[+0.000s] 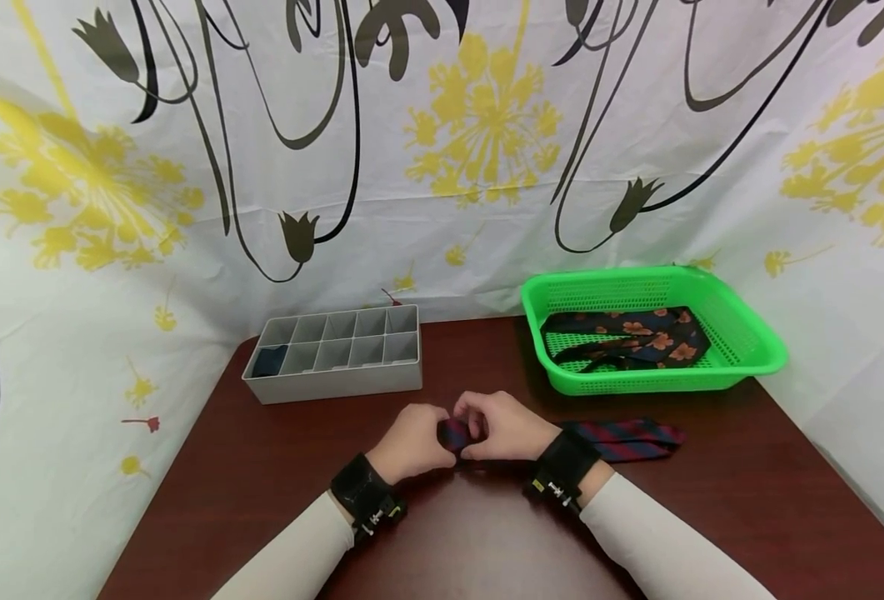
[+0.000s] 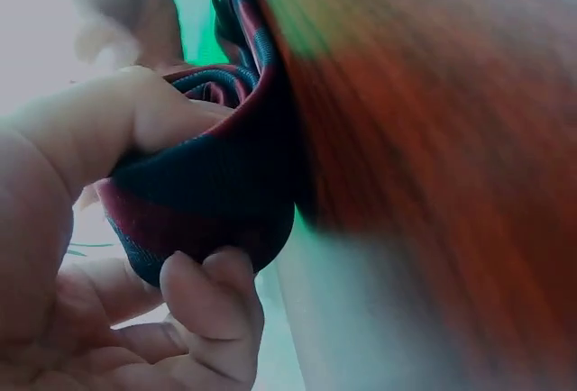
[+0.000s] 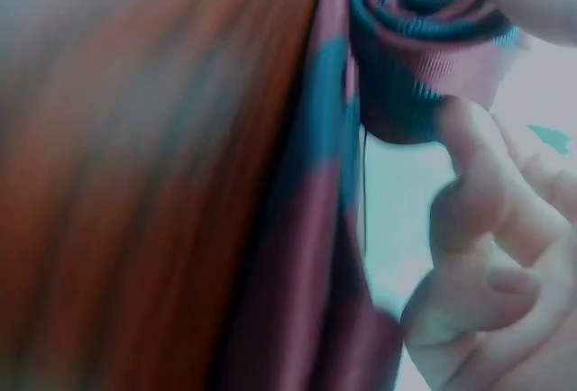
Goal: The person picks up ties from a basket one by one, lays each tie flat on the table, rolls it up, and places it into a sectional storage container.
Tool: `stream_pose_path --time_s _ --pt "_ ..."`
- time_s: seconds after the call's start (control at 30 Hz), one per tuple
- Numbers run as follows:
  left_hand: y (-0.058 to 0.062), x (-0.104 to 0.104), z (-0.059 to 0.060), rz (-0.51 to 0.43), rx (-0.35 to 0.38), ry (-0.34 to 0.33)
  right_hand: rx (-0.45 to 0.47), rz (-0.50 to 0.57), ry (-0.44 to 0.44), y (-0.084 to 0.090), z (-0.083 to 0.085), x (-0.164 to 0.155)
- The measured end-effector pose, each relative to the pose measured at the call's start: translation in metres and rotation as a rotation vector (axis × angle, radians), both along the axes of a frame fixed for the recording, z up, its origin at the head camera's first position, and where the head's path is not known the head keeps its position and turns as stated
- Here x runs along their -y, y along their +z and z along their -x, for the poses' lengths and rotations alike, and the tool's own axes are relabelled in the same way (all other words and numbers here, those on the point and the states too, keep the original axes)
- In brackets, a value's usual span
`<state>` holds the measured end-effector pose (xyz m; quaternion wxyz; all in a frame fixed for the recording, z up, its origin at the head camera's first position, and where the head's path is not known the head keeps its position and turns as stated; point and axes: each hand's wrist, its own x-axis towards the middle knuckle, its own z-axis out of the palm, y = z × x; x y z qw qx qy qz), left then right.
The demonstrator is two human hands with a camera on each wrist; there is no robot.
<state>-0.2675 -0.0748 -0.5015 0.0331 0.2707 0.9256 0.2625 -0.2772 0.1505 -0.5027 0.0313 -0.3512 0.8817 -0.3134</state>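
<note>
A red and navy striped tie point(image 1: 621, 439) lies on the dark wooden table point(image 1: 262, 483), its near end wound into a small roll point(image 1: 454, 433). My left hand point(image 1: 414, 442) and right hand point(image 1: 503, 427) meet at the roll and both pinch it. In the left wrist view the thumb and fingers point(image 2: 212, 305) curl round the roll point(image 2: 203, 202). The right wrist view shows the coiled end point(image 3: 424, 44) held between fingertips point(image 3: 469, 166), with the tie's flat length point(image 3: 311, 256) trailing away.
A green mesh basket point(image 1: 741, 333) at the back right holds a dark floral tie point(image 1: 636, 333). A grey divided organiser box point(image 1: 337, 375) stands at the back left, with something dark in its left front cell point(image 1: 269, 360). A flowered curtain surrounds the table.
</note>
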Motion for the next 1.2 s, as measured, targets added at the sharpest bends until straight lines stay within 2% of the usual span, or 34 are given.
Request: stream_pose_path --time_s 0.27,0.4,0.57,0.77,1.0,1.2 --pt "-0.007 0.001 0.005 -0.03 0.054 -0.05 -0.013 -0.077 -0.049 0.002 -0.001 -0.001" --pt "-0.005 0.001 0.003 -0.022 0.019 -0.016 -0.016 -0.064 -0.034 0.003 -0.002 -0.002" --pt "0.004 0.0 -0.002 0.038 0.008 0.007 -0.035 -0.039 -0.019 0.007 -0.004 0.001" --pt "-0.002 -0.001 0.0 -0.016 0.035 -0.031 -0.002 -0.119 -0.027 0.006 0.0 -0.004" --pt "-0.001 -0.004 -0.002 0.018 -0.009 0.019 -0.014 -0.058 -0.002 0.009 -0.002 -0.001" --pt "-0.002 -0.003 0.0 -0.003 0.029 -0.034 0.025 -0.165 -0.056 0.01 -0.001 -0.005"
